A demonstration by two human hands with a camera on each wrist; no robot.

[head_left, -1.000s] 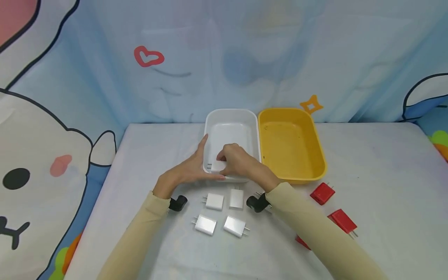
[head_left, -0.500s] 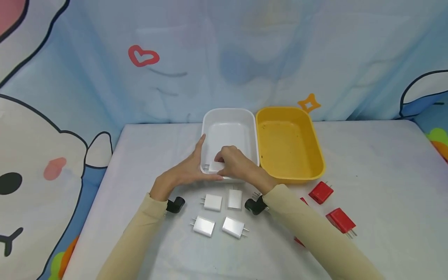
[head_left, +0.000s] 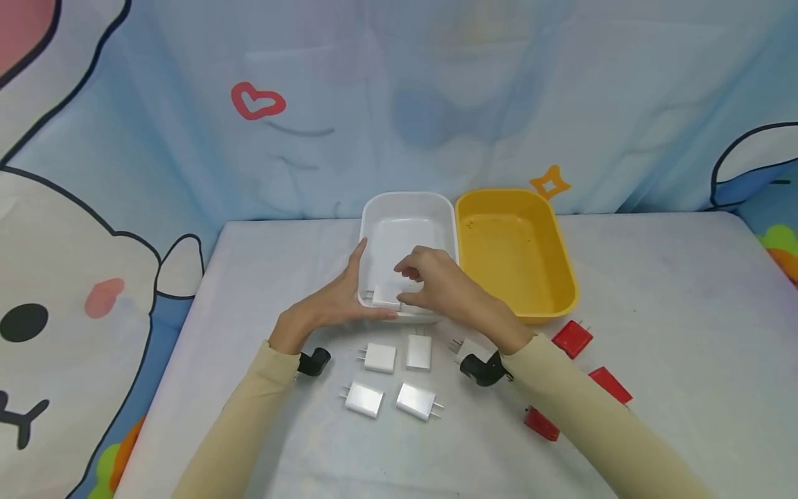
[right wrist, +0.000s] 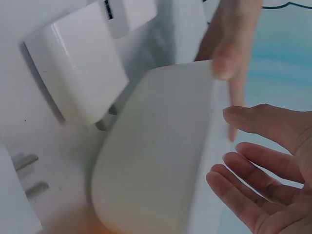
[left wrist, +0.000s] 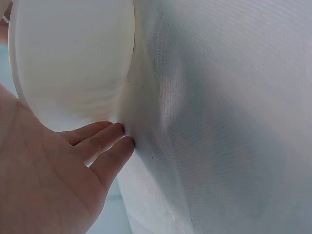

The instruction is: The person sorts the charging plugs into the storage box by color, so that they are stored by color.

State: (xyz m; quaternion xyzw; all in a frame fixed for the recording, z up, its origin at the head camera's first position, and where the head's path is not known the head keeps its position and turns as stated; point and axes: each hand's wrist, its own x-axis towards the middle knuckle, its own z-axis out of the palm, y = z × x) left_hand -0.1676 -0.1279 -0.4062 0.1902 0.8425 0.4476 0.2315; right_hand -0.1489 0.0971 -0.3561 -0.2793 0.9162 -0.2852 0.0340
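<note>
A white plastic tub [head_left: 408, 239] stands at the table's back, with a white charger plug [head_left: 385, 298] lying inside near its front left corner. My left hand [head_left: 330, 303] spans that corner: its thumb lies along the front rim and its fingers reach up the left side. In the left wrist view, those straight fingers [left wrist: 109, 158] rest beside the tub's wall. Just right of the plug, my right hand [head_left: 445, 287] hovers over the tub with thumb and fingers apart. Nothing sits between its fingers in the right wrist view.
A yellow tub [head_left: 517, 256] adjoins the white one on its right. Several white charger plugs [head_left: 379, 358] lie in front of the tubs. Red charger plugs [head_left: 542, 423] lie at the right, near the right sleeve [head_left: 598, 416]. A printed cloth [head_left: 374, 104] hangs behind the table.
My right hand has let go of the white charger plug, leaving it in the white tub, and has moved slightly up and right with fingers spread. The left hand has stayed at the tub's corner.
</note>
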